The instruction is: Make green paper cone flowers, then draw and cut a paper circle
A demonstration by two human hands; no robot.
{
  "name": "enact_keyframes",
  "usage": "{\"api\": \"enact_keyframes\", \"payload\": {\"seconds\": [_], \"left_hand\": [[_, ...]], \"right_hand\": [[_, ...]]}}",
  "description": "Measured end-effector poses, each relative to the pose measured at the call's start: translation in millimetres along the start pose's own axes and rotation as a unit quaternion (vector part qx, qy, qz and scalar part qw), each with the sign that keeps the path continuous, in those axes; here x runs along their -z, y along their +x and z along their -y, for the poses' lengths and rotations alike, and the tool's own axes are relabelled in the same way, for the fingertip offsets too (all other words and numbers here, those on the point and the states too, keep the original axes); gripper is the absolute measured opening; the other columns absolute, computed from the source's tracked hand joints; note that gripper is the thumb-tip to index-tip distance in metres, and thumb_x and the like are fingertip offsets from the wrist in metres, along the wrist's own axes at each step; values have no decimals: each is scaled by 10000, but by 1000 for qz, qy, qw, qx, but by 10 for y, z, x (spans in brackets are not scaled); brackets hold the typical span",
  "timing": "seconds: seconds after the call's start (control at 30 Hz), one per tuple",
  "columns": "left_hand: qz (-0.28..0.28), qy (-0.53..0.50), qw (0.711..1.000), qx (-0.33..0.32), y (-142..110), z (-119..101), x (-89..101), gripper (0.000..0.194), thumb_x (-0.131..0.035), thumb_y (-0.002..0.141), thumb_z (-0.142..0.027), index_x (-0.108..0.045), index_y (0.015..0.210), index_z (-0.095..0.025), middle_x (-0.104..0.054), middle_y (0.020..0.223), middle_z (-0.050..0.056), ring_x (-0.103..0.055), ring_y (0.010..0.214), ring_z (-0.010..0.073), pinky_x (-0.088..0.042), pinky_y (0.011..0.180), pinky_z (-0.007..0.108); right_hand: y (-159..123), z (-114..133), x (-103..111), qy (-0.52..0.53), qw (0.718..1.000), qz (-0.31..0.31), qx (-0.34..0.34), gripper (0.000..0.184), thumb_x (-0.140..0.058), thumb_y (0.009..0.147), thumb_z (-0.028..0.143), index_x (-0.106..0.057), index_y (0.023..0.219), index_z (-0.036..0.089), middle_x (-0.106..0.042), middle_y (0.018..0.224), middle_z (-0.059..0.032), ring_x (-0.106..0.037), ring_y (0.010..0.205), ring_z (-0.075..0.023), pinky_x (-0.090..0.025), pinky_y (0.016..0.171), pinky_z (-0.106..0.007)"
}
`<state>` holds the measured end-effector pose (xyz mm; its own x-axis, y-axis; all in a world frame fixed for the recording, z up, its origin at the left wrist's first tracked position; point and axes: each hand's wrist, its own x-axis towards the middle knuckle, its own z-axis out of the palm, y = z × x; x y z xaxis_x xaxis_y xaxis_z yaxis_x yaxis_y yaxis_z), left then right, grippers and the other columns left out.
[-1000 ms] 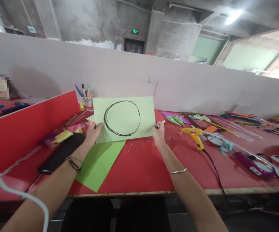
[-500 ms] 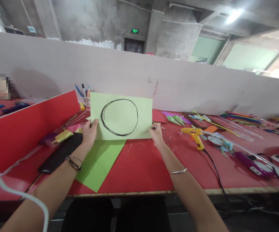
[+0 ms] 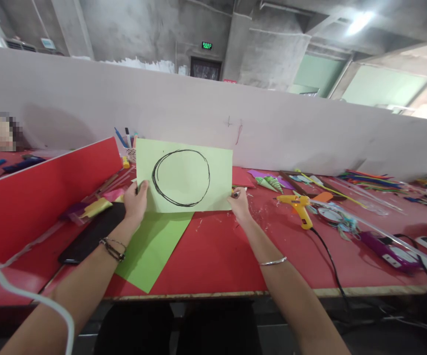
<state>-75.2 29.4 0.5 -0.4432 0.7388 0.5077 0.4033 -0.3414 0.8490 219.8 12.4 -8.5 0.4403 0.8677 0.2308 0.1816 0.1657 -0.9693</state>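
I hold a light green sheet of paper (image 3: 220, 170) upright above the red table (image 3: 216, 256). A black circle is drawn on it. My left hand (image 3: 136, 201) pinches its lower left corner. My right hand (image 3: 240, 204) pinches its lower right corner and also grips a marker (image 3: 235, 194). A darker green sheet (image 3: 152, 249) lies flat on the table under my left hand.
A red divider board (image 3: 39, 192) stands at the left with a black phone (image 3: 93, 231) beside it. A pen cup (image 3: 130, 150) stands behind the paper. A yellow glue gun (image 3: 298, 207) with its cord, paper cones, coloured sticks and a purple tool lie to the right.
The paper has been lifted from tilted to upright and shifted slightly left and up. Both hands moved with it.
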Motion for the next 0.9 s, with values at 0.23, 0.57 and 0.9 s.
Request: {"api": "enact_keyframes", "payload": {"seconds": [0.23,0.57,0.9], "left_hand": [[64,22,996,66,-6,-6,-30,233,-507,640,-314,-607,760,-141,-605,702,13,-522,683,159,-402,640,250],[105,-28,984,143,31,153,-64,315,-582,552,-361,-641,766,-137,-642,739,55,-561,730,202,-417,721,312],[145,13,978,151,11,123,-56,323,-594,562,-383,-642,778,-148,-656,797,60,-574,779,228,-411,743,342]], "right_hand": [[18,100,45,40,993,-90,58,235,-452,551,150,-328,739,217,-352,646,63,-350,531,-77,-282,509,-215],[96,122,87,179,975,-114,65,334,-566,588,268,-299,785,227,-411,707,56,-437,627,-72,-376,629,-214],[104,1,47,127,991,-5,38,330,-561,577,259,-342,822,228,-425,751,50,-440,640,-81,-378,604,-215]]}}
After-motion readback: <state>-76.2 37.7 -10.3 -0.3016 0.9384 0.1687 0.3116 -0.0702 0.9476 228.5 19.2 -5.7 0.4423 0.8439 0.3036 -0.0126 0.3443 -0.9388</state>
